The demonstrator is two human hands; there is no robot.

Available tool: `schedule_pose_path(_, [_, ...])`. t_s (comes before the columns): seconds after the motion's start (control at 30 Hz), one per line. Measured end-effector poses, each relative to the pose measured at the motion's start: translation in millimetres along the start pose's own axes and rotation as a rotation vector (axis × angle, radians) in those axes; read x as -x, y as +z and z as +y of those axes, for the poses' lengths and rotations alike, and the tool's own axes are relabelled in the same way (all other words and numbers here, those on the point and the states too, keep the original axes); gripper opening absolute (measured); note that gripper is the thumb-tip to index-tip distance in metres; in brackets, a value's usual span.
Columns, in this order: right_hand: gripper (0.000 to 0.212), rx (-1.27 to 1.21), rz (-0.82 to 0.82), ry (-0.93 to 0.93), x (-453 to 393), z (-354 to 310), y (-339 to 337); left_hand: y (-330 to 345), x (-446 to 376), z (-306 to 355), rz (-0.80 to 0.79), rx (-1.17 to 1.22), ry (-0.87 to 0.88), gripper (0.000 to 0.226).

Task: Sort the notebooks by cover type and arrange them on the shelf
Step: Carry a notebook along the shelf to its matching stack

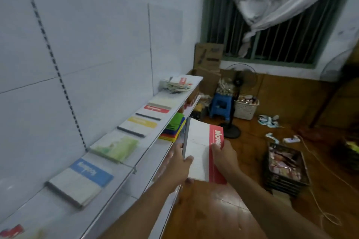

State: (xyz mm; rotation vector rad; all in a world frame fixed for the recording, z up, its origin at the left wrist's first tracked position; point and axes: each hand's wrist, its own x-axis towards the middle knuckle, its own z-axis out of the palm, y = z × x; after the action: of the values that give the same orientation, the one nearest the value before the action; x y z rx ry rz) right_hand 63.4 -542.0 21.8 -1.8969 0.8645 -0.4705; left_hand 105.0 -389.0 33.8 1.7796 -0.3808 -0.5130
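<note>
Fingers (189,160) of both my hands pinch the red-banded notebook (202,149) by its edges, steadying it beside the shelf (155,139); probably for placing there.

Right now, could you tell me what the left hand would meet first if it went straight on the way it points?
Probably the stack of coloured folders on the lower white shelf; depth is unclear.

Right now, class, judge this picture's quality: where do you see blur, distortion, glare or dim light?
Head view: dim, bluish light overall; wide-angle lens bends the shelf edge and wall lines; the blue-banded notebook is motion-blurred; the red-banded notebook held by both hands reads sharper; faint sheen on the wooden floor.
</note>
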Motion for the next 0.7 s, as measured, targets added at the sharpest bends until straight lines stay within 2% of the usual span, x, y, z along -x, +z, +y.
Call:
schedule_pose_path(0.2, [0.041, -0.078, 0.051, 0.007, -77.5, 21.6, -79.5, 88.0, -75.5, 35.4, -0.067, -0.046, 0.051, 0.040])
schedule_pose_path(0.33, [0.044, -0.104, 0.057, -0.013, -127.6, 37.7, -112.6, 135.1, -118.6, 53.0, -0.081, -0.038, 0.049, 0.034])
schedule_pose_path(0.5, [0.044, -0.090, 0.062, 0.020, -186.7, 49.1, -133.5, 175.7, -164.3, 67.3, -0.073, -0.075, 0.046, 0.044])
schedule_pose_path(0.7, [0.046, -0.060, 0.073, 0.061, -262.2, 49.0, -127.6, 192.5, -241.5, 80.1, -0.057, -0.123, 0.031, 0.047])
